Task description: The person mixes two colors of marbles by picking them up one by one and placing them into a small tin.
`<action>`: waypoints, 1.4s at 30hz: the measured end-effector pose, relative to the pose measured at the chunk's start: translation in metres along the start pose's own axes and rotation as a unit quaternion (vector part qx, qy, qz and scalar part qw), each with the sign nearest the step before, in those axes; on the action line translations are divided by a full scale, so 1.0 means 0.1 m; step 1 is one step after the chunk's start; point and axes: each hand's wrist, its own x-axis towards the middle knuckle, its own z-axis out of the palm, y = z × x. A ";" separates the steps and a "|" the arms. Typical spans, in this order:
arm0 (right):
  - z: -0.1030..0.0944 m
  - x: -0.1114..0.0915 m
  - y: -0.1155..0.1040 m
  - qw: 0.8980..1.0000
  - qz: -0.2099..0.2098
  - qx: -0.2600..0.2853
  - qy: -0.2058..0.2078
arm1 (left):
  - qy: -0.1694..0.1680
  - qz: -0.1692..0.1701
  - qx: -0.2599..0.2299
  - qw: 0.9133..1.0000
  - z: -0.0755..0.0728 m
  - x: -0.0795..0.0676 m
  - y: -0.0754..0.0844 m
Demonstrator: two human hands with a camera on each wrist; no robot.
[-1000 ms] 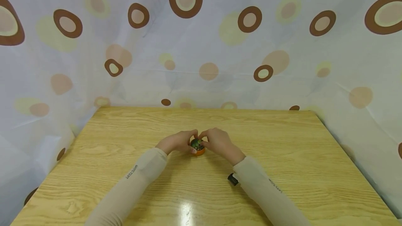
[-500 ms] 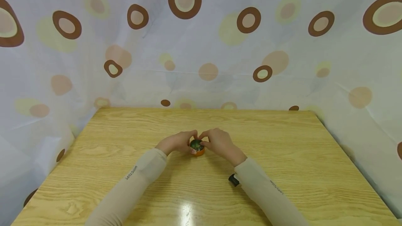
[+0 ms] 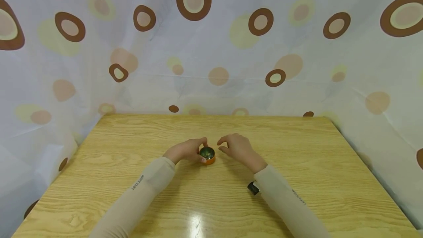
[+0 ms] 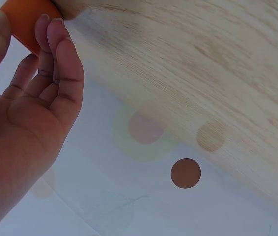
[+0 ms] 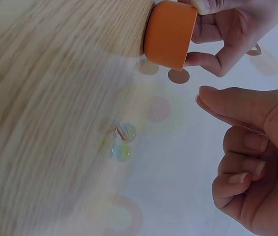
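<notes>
A small orange cup (image 3: 210,161) with a dark green inside stands mouth up on the wooden table. My left hand (image 3: 186,150) grips it, thumb on the near side and a finger on the far side. The orange outer wall of the cup (image 5: 171,34) shows between the fingers in the right wrist view. Off to the cup's right, my right hand (image 3: 238,147) is raised with thumb and forefinger apart, holding nothing. Two clear glass marbles with coloured swirls, one marble (image 5: 125,132) beside another marble (image 5: 121,152), appear in the right wrist view; the head view does not show them.
The wooden table (image 3: 297,150) runs back to a white hanging sheet (image 3: 218,47) with brown and yellow ring prints. A black device (image 3: 253,188) sits at my right wrist by the sleeve. Light glares off the table's front.
My right hand has drawn away from the cup's mouth toward the right, and its thumb and forefinger have parted. My left hand keeps its grip on the cup.
</notes>
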 end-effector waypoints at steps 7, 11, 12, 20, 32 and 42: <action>-0.02 -0.01 0.12 1.000 0.010 0.003 0.002 | 0.002 0.002 -0.004 1.000 0.01 0.00 -0.02; -0.05 -0.01 0.19 1.000 0.013 0.002 0.006 | 0.003 0.001 -0.006 1.000 0.00 0.00 -0.02; -0.07 -0.01 0.20 1.000 0.015 0.002 0.008 | 0.003 0.000 -0.006 1.000 0.00 0.00 -0.02; -0.12 -0.04 0.29 1.000 0.029 -0.001 0.002 | 0.005 -0.003 -0.010 1.000 0.00 -0.01 -0.01; -0.08 -0.04 0.40 0.999 0.036 -0.012 0.001 | 0.006 -0.003 -0.005 1.000 -0.02 -0.04 0.02; 0.00 -0.02 0.45 0.999 0.043 -0.027 -0.018 | 0.004 -0.002 -0.007 1.000 -0.01 -0.04 0.02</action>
